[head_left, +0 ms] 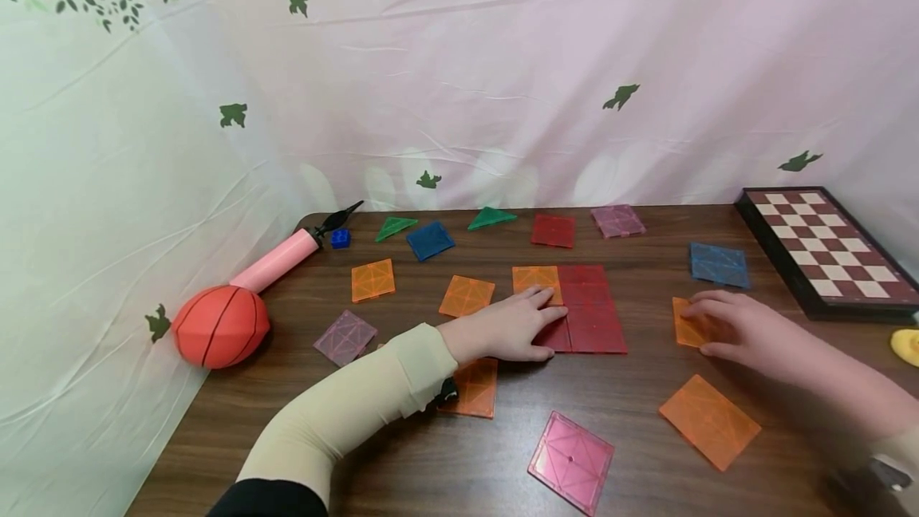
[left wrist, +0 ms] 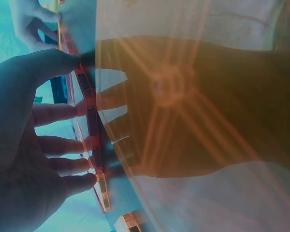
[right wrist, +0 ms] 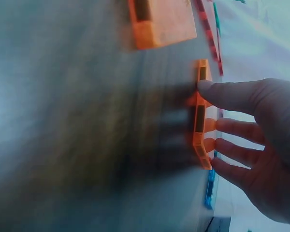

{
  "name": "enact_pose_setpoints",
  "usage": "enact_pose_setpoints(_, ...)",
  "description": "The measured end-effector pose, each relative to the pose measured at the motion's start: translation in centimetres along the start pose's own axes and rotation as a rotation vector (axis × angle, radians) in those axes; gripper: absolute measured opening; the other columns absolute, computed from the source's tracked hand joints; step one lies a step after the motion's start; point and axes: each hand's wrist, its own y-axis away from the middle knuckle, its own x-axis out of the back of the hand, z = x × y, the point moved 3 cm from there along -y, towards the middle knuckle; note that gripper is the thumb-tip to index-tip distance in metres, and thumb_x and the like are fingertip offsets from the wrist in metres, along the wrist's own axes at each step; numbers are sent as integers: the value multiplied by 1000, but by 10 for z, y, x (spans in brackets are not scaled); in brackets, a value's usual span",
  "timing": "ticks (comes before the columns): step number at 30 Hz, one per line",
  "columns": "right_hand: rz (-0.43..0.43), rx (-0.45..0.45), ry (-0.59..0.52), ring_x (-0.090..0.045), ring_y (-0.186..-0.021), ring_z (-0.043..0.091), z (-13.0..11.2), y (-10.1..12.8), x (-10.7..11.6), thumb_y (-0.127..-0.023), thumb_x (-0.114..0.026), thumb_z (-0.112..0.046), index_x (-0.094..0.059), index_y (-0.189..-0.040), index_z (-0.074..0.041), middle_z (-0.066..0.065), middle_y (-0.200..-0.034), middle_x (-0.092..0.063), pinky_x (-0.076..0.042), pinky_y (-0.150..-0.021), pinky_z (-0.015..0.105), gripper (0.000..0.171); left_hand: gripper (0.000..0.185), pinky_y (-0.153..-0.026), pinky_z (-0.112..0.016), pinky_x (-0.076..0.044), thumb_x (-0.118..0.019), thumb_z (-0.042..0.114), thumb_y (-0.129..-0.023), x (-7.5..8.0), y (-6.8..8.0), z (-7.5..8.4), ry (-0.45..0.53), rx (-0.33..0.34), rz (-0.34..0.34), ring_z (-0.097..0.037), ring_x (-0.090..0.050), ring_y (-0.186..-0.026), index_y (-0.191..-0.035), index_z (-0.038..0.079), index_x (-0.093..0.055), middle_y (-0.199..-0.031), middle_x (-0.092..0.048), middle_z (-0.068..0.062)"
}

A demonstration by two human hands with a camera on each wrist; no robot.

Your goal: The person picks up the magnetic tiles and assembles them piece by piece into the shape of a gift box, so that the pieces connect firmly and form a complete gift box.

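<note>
My left hand (head_left: 518,325) lies with fingers spread on a flat block of joined translucent tiles. Red tiles (head_left: 594,309) and one orange tile (head_left: 534,276) make up this block; the hand hides part of it. In the left wrist view its thumb touches the red edge (left wrist: 89,99). On the right, my right hand (head_left: 747,333) holds an orange square tile (head_left: 687,327) by thumb and fingertips, low over the table. The right wrist view shows the thumb at the near edge of that tile (right wrist: 201,116) and the fingers behind it.
Loose tiles surround the block: orange (head_left: 711,421), pink (head_left: 571,461), blue (head_left: 719,265), purple (head_left: 346,337) and green triangles (head_left: 491,217). A chessboard (head_left: 826,246) stands at right. At left lie a red ball (head_left: 222,327) and a pink pump (head_left: 278,260).
</note>
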Motion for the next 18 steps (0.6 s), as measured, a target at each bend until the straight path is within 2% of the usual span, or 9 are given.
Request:
enact_pose_setpoints(10,-45,61,-16,-53,-120,49,-15,-55,-1,-83,-85,-11,-69,-126,-6,26,-132,-59,-44,-97,68,47,70,-121,-34,-19,-59,46,-101,-1,-1,-1,8,9,-4,-34,-20,-153,-160,15,-36,-165,-24,-19)
enact_pose_setpoints(18,-28,124,-25,-49,-124,49,-22,-79,-5,-85,-83,-8,-67,-128,-4,26,-135,-57,-43,-100,66,46,70,-121,-33,-19,-60,45,-101,0,-1,-1,8,8,-7,-35,-20,-152,-159,15,-37,-165,-25,-19)
